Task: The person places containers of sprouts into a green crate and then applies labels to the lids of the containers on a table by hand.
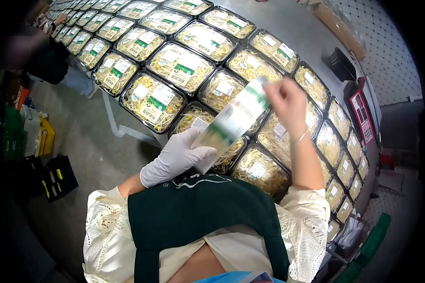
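A strip of green and white printed labels (235, 118) slants across in front of me, blurred in places. Its lower end is gripped by my left hand (177, 153), which wears a white glove, thumb on top. My bare right hand (288, 101) has its fingers pinched together at the strip's upper end; whether one label is lifted there I cannot make out. Under the strip are black trays of bean sprouts with clear lids. One nearby tray (259, 170) carries only a small white sticker, while another tray (153, 101) also has a green and white label.
Rows of similar trays cover the grey table (288, 19). A red-framed scale (362, 113) and a black box (340, 65) stand at its right side. Another person (47, 56) works at the far left. Black bins (59, 178) and a yellow crate (45, 137) sit on the floor.
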The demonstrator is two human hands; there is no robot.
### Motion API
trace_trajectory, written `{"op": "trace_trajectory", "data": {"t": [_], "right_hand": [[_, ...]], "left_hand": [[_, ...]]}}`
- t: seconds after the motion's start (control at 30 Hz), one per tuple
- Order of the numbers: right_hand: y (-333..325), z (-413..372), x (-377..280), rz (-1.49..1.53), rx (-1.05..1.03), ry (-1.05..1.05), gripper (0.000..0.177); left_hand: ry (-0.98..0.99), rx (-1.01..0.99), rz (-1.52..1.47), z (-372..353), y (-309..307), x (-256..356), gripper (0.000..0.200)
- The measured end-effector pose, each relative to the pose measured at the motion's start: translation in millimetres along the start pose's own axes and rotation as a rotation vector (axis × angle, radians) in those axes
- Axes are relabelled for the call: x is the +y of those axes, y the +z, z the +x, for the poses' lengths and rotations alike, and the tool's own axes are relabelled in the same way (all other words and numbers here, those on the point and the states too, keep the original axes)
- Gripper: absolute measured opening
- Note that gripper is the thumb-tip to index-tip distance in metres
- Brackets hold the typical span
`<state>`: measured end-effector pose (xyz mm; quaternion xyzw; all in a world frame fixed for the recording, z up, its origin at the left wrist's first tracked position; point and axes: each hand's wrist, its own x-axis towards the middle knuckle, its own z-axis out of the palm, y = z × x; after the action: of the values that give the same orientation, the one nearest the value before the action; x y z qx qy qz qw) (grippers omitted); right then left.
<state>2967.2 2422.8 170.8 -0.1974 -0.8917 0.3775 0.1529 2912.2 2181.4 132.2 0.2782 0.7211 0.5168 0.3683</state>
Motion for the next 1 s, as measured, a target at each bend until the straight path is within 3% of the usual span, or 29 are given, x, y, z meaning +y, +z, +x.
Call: {"op": "trace_trajectory", "data": {"t": [0.07, 0.1, 0.17, 0.2, 0.23, 0.27, 0.3, 0.33, 0.4, 0.43, 0.47, 0.53, 0.57, 0.6, 0.67, 0.73, 0.77, 0.8, 0.87, 0.9, 0.97, 1.0], "right_hand": [[-7, 43, 40, -0.238, 0.075, -0.066, 0.018], [-2, 56, 58, -0.240, 0.072, -0.068, 0.018], [16, 73, 95, -0.641, 0.077, -0.152, 0.022], [27, 73, 104, -0.751, 0.087, -0.189, 0.033], [31, 70, 114, -0.800, 0.171, -0.177, 0.040], [34, 64, 112, -0.849, 0.254, -0.168, 0.047], [36, 63, 115, -0.980, 0.338, -0.202, 0.055], [37, 62, 116, -0.979, 0.330, -0.204, 0.055], [38, 65, 126, -0.864, 0.146, -0.493, 0.054], [41, 67, 133, -0.733, 0.128, -0.525, 0.044], [32, 74, 125, -0.736, 0.123, -0.527, 0.044], [6, 95, 99, -0.723, -0.189, -0.271, 0.030], [2, 113, 106, -0.600, 0.019, -0.299, 0.020], [1, 135, 131, -0.647, 0.243, -0.294, 0.025], [2, 161, 153, -0.689, 0.141, -0.073, 0.041], [8, 168, 165, -0.782, 0.046, 0.059, 0.058], [6, 170, 162, -0.801, -0.096, 0.180, 0.066], [6, 165, 160, -0.826, -0.061, 0.171, 0.066], [0, 154, 154, -0.904, -0.041, 0.266, 0.065], [2, 140, 139, -0.964, 0.023, 0.265, 0.059], [15, 92, 78, -0.638, 0.134, 0.141, 0.038], [30, 60, 45, -0.206, 0.105, 0.008, 0.035]], "left_hand": [[-0.216, -0.053, -0.333, -6, -7, -5, 0.023], [-0.199, -0.051, -0.343, -10, -11, -13, 0.024], [-0.242, -0.066, -0.394, -19, -19, -19, 0.024], [-0.283, -0.085, -0.443, -24, -25, -21, 0.023], [-0.197, -0.056, -0.205, -29, -33, -26, 0.024], [-0.197, -0.049, -0.211, -30, -37, -32, 0.024], [-0.066, -0.033, -0.264, -31, -39, -39, 0.027], [0.063, -0.019, -0.314, -32, -42, -44, 0.030], [-0.054, -0.090, -0.500, -31, -47, -37, 0.037], [-0.164, -0.076, -0.653, -33, -47, -28, 0.037], [-0.276, -0.062, -0.807, -34, -46, -23, 0.037], [-0.215, 0.041, -0.793, -31, -45, -31, 0.035], [-0.273, 0.019, -0.727, -31, -50, -35, 0.033], [-0.324, -0.002, -0.658, -30, -51, -40, 0.032], [-0.330, -0.030, -0.776, -32, -50, -37, 0.025], [0.136, 0.004, -0.262, -27, -51, -41, 0.022], [0.095, -0.054, -0.193, -28, -57, -39, 0.025], [0.087, -0.050, -0.195, -29, -58, -39, 0.025], [-0.248, -0.132, -0.856, -29, -55, -38, 0.031], [-0.255, -0.104, -0.879, -29, -54, -30, 0.041], [-0.149, -0.141, -0.828, -21, -52, -32, 0.045], [-0.048, -0.170, -0.777, -18, -48, -35, 0.049]]}}
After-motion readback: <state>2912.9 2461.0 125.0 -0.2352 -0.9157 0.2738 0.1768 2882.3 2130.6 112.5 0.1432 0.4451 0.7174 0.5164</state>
